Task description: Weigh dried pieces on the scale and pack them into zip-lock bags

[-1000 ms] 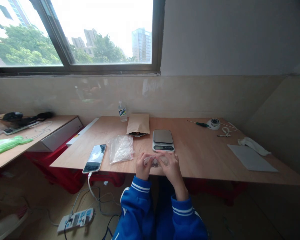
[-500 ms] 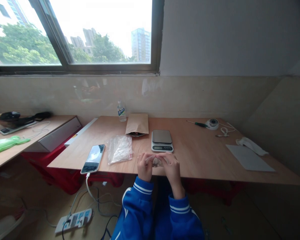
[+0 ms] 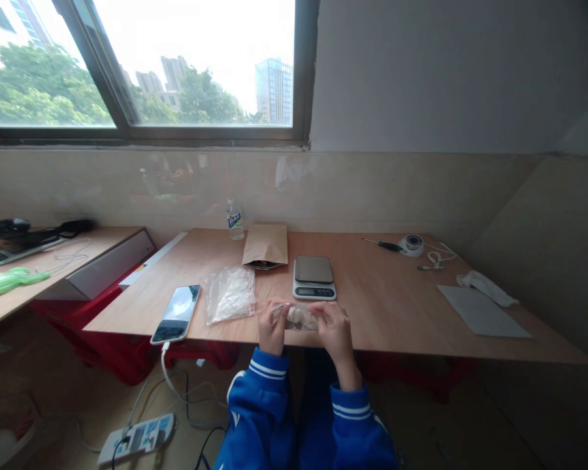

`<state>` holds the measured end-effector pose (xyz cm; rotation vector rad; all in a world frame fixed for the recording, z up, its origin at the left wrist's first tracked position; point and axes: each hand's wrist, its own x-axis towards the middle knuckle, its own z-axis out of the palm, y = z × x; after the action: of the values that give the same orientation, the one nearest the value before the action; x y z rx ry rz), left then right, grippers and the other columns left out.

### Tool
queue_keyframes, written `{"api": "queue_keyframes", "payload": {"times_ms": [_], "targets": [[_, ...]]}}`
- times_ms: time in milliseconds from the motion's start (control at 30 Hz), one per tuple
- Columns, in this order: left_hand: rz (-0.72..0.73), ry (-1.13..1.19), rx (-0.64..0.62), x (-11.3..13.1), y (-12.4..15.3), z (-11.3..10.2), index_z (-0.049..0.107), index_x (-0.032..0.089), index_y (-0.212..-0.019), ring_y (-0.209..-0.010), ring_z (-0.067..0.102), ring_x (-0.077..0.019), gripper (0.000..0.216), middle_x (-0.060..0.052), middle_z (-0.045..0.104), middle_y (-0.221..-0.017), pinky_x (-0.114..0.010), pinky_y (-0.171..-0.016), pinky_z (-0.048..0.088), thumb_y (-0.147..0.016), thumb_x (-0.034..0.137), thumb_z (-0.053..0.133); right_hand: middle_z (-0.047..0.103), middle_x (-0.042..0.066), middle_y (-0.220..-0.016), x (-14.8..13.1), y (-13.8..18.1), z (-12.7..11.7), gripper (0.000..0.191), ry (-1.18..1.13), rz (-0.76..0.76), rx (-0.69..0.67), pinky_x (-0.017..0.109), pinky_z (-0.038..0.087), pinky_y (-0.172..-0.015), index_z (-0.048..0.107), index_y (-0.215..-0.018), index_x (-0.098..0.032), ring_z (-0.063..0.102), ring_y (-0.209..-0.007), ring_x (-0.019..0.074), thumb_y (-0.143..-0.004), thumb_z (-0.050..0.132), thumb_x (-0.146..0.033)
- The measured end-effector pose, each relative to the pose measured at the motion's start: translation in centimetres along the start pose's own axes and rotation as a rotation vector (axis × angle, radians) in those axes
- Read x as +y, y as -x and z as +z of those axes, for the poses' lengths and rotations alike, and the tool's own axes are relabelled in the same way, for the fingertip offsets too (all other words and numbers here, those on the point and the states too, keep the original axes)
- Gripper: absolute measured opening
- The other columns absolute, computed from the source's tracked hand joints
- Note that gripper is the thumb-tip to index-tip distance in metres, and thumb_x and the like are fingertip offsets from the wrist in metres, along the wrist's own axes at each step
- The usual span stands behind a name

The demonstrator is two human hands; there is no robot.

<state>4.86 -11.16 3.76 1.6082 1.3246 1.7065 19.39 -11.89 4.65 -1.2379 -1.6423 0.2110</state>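
Note:
My left hand (image 3: 273,328) and my right hand (image 3: 336,329) pinch opposite sides of a small clear plastic bag (image 3: 301,318) at the front edge of the table. Something pale shows through the bag, too unclear to name. Just beyond my hands stands a kitchen scale (image 3: 314,277) with nothing on its plate. Left of my left hand lies a stack of clear plastic bags (image 3: 231,295). Behind that stack rests a brown paper pouch (image 3: 266,245), its dark opening facing me.
A phone (image 3: 176,313) on a charging cable lies at the left front of the wooden table (image 3: 382,307). A bottle (image 3: 234,222) stands at the back. To the right are a screwdriver (image 3: 390,246), a white dome camera (image 3: 412,245), a white sheet (image 3: 483,311) and a white cloth (image 3: 487,288).
My hands have moved apart, the left one outward, and the plastic bag is now stretched wider between them. The view has shifted slightly.

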Motion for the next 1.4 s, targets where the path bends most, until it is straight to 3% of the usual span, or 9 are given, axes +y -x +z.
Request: {"api": "queue_keyframes", "payload": {"times_ms": [167,367,567,800,933,1067,1200,1300,1400], "targets": [[-0.066,0.129,-0.006,-0.4,0.1,0.2,0.066,0.016,-0.08,-0.078,0.058,-0.0169,0.03,-0.005,0.06,-0.082,-0.029,-0.071,0.047,-0.086,0.041,0.051,0.07,0.002,-0.097,-0.2,-0.3,-0.5,0.021,0.037,-0.046,-0.038,0.033,0.038,-0.083,0.067,-0.103,-0.026,0.058,-0.087,0.0194,-0.086,0.057,-0.034],[-0.029,0.094,-0.06,-0.8,0.1,0.3,0.069,0.017,-0.08,-0.088,0.059,-0.0199,0.032,-0.007,0.065,-0.084,-0.033,-0.083,0.045,-0.088,0.04,0.049,0.069,0.001,-0.07,-0.2,0.0,0.0,0.024,0.043,-0.061,0.066,0.032,0.036,-0.073,0.069,-0.073,-0.022,0.056,-0.069,0.0169,-0.089,0.053,-0.03],[-0.142,0.218,-0.057,0.2,0.0,-0.1,0.071,0.017,-0.082,-0.102,0.06,-0.0229,0.032,-0.009,0.069,-0.103,-0.035,-0.092,0.045,-0.085,0.043,0.052,0.071,0.002,-0.079,0.6,-0.2,-0.2,0.017,-0.175,0.028,-0.049,0.031,0.043,-0.074,0.072,-0.084,-0.023,0.062,-0.075,0.0182,-0.082,0.061,-0.037],[-0.357,0.244,-0.007,-0.7,0.1,-0.1,0.068,0.014,-0.077,-0.071,0.066,-0.0186,0.041,-0.005,0.071,-0.074,-0.026,-0.062,0.053,-0.076,0.055,0.059,0.071,0.004,-0.073,2.7,0.3,-1.2,0.02,-0.306,0.302,-0.132,0.03,0.049,-0.069,0.072,-0.072,-0.021,0.065,-0.073,0.0209,-0.078,0.061,-0.036],[-0.403,0.252,-0.014,-0.6,0.2,0.2,0.067,0.015,-0.08,-0.07,0.068,-0.0182,0.041,-0.006,0.072,-0.077,-0.024,-0.057,0.053,-0.076,0.055,0.058,0.072,0.006,-0.084,2.7,0.1,-1.7,0.028,-0.454,0.406,-0.159,0.033,0.051,-0.074,0.072,-0.089,-0.02,0.065,-0.078,0.0219,-0.074,0.065,-0.043],[-0.461,0.322,0.053,-0.2,0.0,0.4,0.065,0.014,-0.075,-0.069,0.069,-0.0191,0.043,-0.009,0.073,-0.075,-0.025,-0.058,0.055,-0.073,0.056,0.06,0.07,0.009,-0.097,2.4,0.2,-2.8,0.051,-0.667,0.53,-0.333,0.034,0.053,-0.077,0.063,-0.11,-0.018,0.065,-0.09,0.0237,-0.073,0.066,-0.053],[-0.6,0.414,0.045,-0.2,-0.1,0.8,0.06,0.013,-0.078,-0.054,0.065,-0.0153,0.05,-0.009,0.072,-0.074,-0.022,-0.045,0.051,-0.07,0.062,0.06,0.067,0.007,-0.109,2.1,0.7,-4.3,0.051,-0.768,0.616,-0.604,0.036,0.05,-0.088,0.061,-0.11,-0.018,0.062,-0.103,0.024,-0.069,0.073,-0.046],[-0.719,0.392,-0.135,0.0,-0.2,0.7,0.061,0.012,-0.099,-0.042,0.059,-0.0106,0.062,-0.008,0.07,-0.078,-0.019,-0.035,0.044,-0.068,0.065,0.059,0.068,0.006,-0.107,2.2,0.7,-5.3,0.049,-0.797,0.651,-0.47,0.033,0.051,-0.084,0.059,-0.11,-0.019,0.063,-0.099,0.0221,-0.069,0.074,-0.042],[-0.741,0.386,-0.354,0.5,-0.4,0.1,0.053,0.016,-0.123,-0.047,0.063,-0.0126,0.071,-0.011,0.069,-0.092,-0.021,-0.038,0.047,-0.072,0.065,0.055,0.067,0.005,-0.104,3.5,0.6,-6.7,0.05,-0.756,0.732,-0.084,0.025,0.051,-0.063,0.059,-0.107,-0.019,0.063,-0.087,0.0194,-0.068,0.072,-0.046]]}}
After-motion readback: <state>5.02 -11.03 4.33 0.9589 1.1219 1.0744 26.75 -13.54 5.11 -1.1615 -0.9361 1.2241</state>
